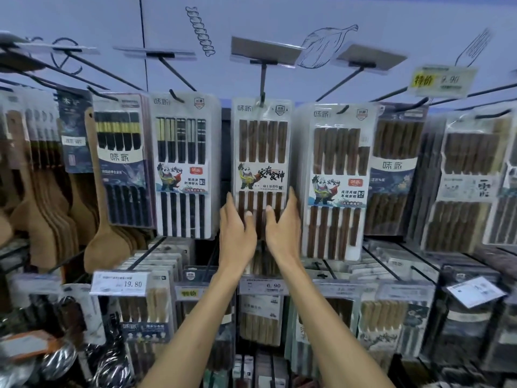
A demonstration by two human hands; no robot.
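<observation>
Left hand and right hand pinch the lower sides of the chopstick pack, thumbs in front.

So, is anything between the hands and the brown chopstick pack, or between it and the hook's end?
No. The left hand and right hand hold the pack by its lower sides, thumbs on its front. It hangs foremost on its hook, so nothing visible blocks the way forward; the neighbouring packs hang close beside it.

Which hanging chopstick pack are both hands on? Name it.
The middle brown-chopstick pack, held by left hand and right hand; neighbouring packs hang untouched.
</observation>
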